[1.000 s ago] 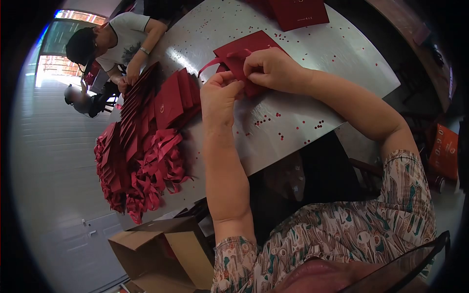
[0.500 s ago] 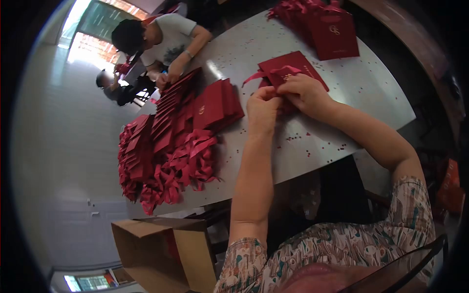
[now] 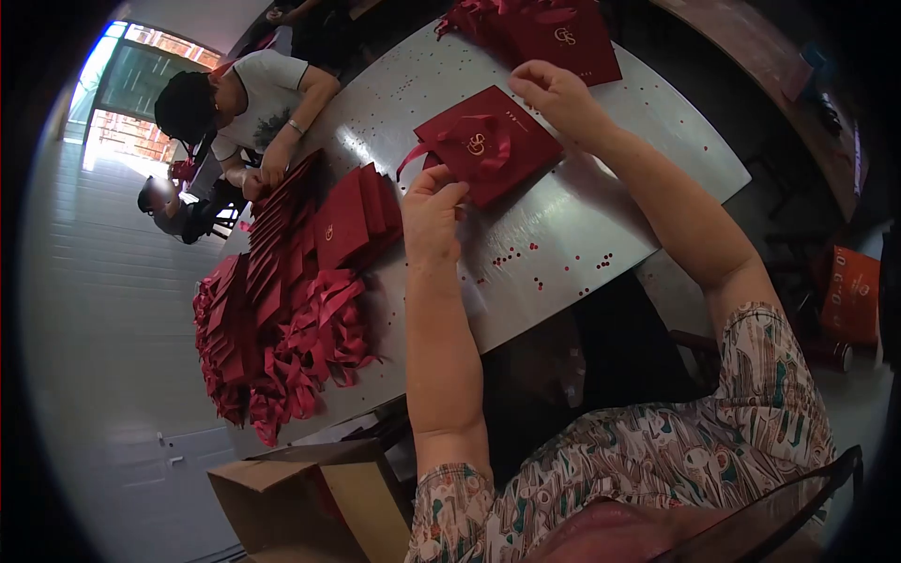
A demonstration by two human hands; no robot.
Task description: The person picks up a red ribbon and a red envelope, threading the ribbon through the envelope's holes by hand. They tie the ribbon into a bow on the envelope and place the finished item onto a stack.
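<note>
A red paper bag (image 3: 528,141) with gold lettering lies flat on the metal table, its red ribbon handle (image 3: 500,150) looped on top. At its lower left edge, my left hand (image 3: 434,220) is closed, thumb and fingers pinching the bag's edge. My right hand (image 3: 568,108) is raised off the bag, beyond its upper right side. Its thumb and index finger are pressed close together; whatever may be between them is too small to make out.
Stacked red bags (image 3: 352,220) and a heap of ribbons (image 3: 314,347) cover the table's left part. More bags (image 3: 563,47) lie at the far end. Small red dots dot the tabletop (image 3: 601,211). A co-worker (image 3: 267,103) handles bags opposite. An open cardboard box (image 3: 272,507) stands below.
My right hand has lifted off the bag and moved up and away from my left hand. The bag's gold emblem and ribbon loop are now uncovered. The whole view has shifted.
</note>
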